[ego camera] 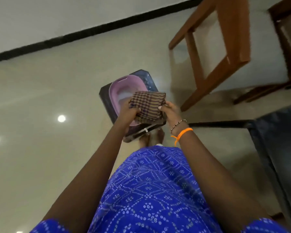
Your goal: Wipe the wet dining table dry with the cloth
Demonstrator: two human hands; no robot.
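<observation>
Glossy floor (40, 101) carries 1 dark stool (106, 96) with 1 pink basin (118, 88); above it, 2 hands, left hand (128, 111) and right hand (170, 111), grasp 1 checked cloth (147, 105). 1 wooden chair (225, 39) stands nearby.

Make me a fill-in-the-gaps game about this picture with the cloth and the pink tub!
1. Both hands, left hand and right hand, hold a checked ____.
2. Under the cloth sits a tub coloured ____.
3. The orange thread is tied on the ____ wrist.
4. The wooden chair stands on the ____.

Missing words: cloth, pink, right, floor
</observation>
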